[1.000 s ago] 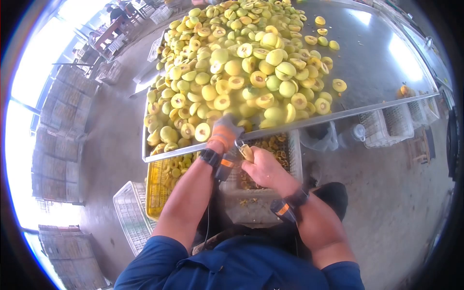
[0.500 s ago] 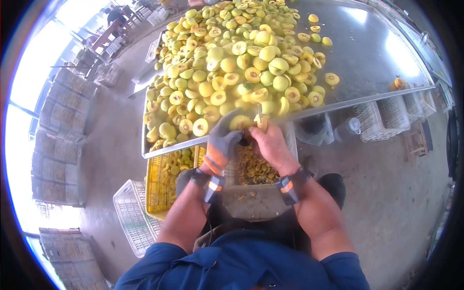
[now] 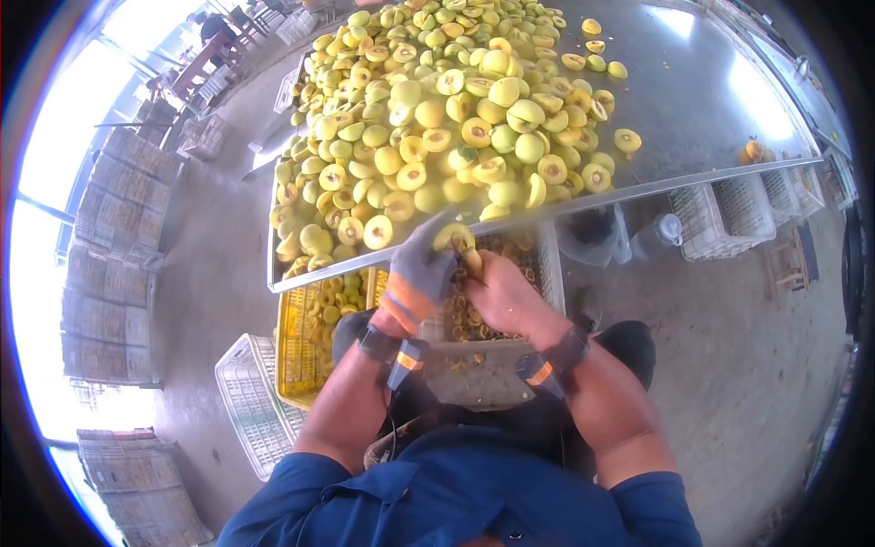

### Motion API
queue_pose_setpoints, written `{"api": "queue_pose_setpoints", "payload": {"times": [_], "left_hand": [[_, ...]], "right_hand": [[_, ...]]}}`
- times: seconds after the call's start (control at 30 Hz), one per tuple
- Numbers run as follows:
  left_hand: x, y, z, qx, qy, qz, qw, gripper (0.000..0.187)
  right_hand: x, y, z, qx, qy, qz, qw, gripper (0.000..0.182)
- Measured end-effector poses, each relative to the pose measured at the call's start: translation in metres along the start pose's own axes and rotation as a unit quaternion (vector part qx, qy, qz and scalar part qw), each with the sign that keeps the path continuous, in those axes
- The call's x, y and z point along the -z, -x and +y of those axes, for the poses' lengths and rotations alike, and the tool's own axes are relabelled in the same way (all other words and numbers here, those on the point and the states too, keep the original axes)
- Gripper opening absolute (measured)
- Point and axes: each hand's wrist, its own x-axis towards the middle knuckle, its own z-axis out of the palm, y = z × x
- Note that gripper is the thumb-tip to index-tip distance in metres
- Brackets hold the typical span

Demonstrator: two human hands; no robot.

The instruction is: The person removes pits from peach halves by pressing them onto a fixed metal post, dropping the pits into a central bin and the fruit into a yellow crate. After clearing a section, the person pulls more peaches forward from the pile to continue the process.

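Observation:
My left hand (image 3: 421,266), in a grey and orange glove, is closed round a halved yellow-green fruit (image 3: 453,238) just over the metal table's front edge. My bare right hand (image 3: 506,292) is closed on a yellowish handle (image 3: 472,262) that touches the fruit's lower side; the tool's blade is hidden. Beyond both hands, a big heap of halved fruit (image 3: 428,116) covers much of the metal table (image 3: 670,91). Below them a pale crate (image 3: 552,273) holds dark fruit scraps (image 3: 469,319).
A yellow crate (image 3: 293,351) with fruit pieces stands left of my knees, beside a white crate (image 3: 246,401). White baskets (image 3: 720,219) sit under the table's right side. Crate stacks (image 3: 108,310) line the left. A person (image 3: 217,29) is at the far left.
Both hands have come slightly nearer to me, off the heap. The right hand has turned, and the blade that stood upright before no longer shows.

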Motion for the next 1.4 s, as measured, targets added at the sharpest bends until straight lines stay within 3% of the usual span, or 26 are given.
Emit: {"api": "queue_pose_setpoints", "payload": {"times": [0.1, 0.2, 0.23, 0.3, 0.43, 0.57, 0.63, 0.67, 0.77, 0.8, 0.83, 0.87, 0.93, 1.03, 1.07, 1.1, 1.2, 1.23, 1.3, 1.33, 1.4], "left_hand": [[0.004, 0.001, 0.021, -0.018, -0.201, -0.03, 0.979, 0.058], [0.007, -0.004, 0.008, 0.09, 0.089, -0.013, 0.992, 0.043], [0.008, -0.004, 0.001, -0.005, -0.013, 0.011, 1.0, 0.04], [0.009, -0.003, -0.007, -0.191, -0.213, 0.057, 0.957, 0.035], [-0.003, 0.003, -0.003, -0.123, -0.263, 0.122, 0.949, 0.03], [0.005, -0.003, -0.032, -0.179, -0.177, 0.074, 0.965, 0.014], [0.008, -0.001, -0.031, -0.029, 0.068, 0.003, 0.997, 0.016], [0.009, -0.001, -0.031, 0.048, 0.191, -0.033, 0.98, 0.018], [0.011, -0.006, -0.016, 0.11, 0.373, -0.111, 0.915, 0.015], [0.011, -0.008, -0.015, -0.005, 0.206, -0.069, 0.976, 0.016], [0.012, -0.009, -0.014, -0.119, 0.031, -0.021, 0.992, 0.016], [0.015, -0.01, -0.014, -0.227, -0.148, 0.03, 0.962, 0.017], [0.033, -0.006, -0.024, -0.218, -0.272, 0.119, 0.93, 0.021], [0.08, 0.005, -0.047, -0.168, -0.365, 0.199, 0.894, 0.022], [0.097, 0.015, -0.044, -0.052, -0.218, 0.227, 0.948, 0.019], [0.114, 0.028, -0.042, 0.064, -0.062, 0.245, 0.965, 0.016], [0.175, 0.072, -0.069, 0.135, -0.07, 0.326, 0.933, 0.014], [0.195, 0.085, -0.082, 0.164, -0.106, 0.333, 0.923, 0.016], [0.203, 0.096, -0.082, 0.149, -0.386, 0.321, 0.852, 0.02], [0.203, 0.094, -0.077, 0.133, -0.514, 0.305, 0.791, 0.022], [0.189, 0.059, -0.074, 0.075, -0.352, 0.312, 0.879, 0.026]], "right_hand": [[-0.002, -0.003, 0.008, -0.006, -0.033, -0.033, 0.999, 0.026], [0.006, -0.003, -0.009, -0.087, -0.119, -0.089, 0.985, 0.027], [0.007, -0.002, -0.015, -0.126, -0.158, -0.115, 0.973, 0.028], [-0.001, 0.001, -0.015, -0.075, -0.153, -0.127, 0.977, 0.025], [-0.004, -0.001, -0.008, -0.14, -0.22, -0.221, 0.94, 0.021], [-0.011, 0.005, -0.007, -0.177, -0.374, -0.273, 0.869, 0.022], [-0.007, 0.008, -0.012, -0.216, -0.408, -0.294, 0.837, 0.022], [-0.009, 0.01, -0.013, -0.22, -0.424, -0.298, 0.826, 0.019], [-0.01, 0.015, -0.018, -0.226, -0.453, -0.301, 0.808, 0.014], [-0.008, 0.016, -0.021, -0.226, -0.454, -0.297, 0.809, 0.013], [-0.007, 0.017, -0.025, -0.226, -0.453, -0.293, 0.811, 0.013], [-0.004, 0.017, -0.027, -0.218, -0.443, -0.295, 0.818, 0.013], [0.001, 0.02, -0.028, -0.199, -0.428, -0.299, 0.829, 0.014], [-0.02, 0.004, 0.018, -0.246, -0.256, -0.198, 0.914, 0.02], [-0.038, -0.001, 0.059, -0.292, -0.24, -0.13, 0.917, 0.025], [-0.041, 0.002, 0.068, -0.299, -0.259, -0.138, 0.908, 0.024], [-0.04, 0.003, 0.066, -0.302, -0.35, -0.193, 0.866, 0.026], [-0.041, 0.0, 0.068, -0.31, -0.318, -0.167, 0.88, 0.026], [-0.042, -0.005, 0.075, -0.328, -0.255, -0.116, 0.903, 0.027], [-0.04, -0.008, 0.086, -0.287, -0.083, -0.091, 0.95, 0.028], [-0.041, -0.013, 0.083, -0.273, -0.098, -0.098, 0.952, 0.029]]}}
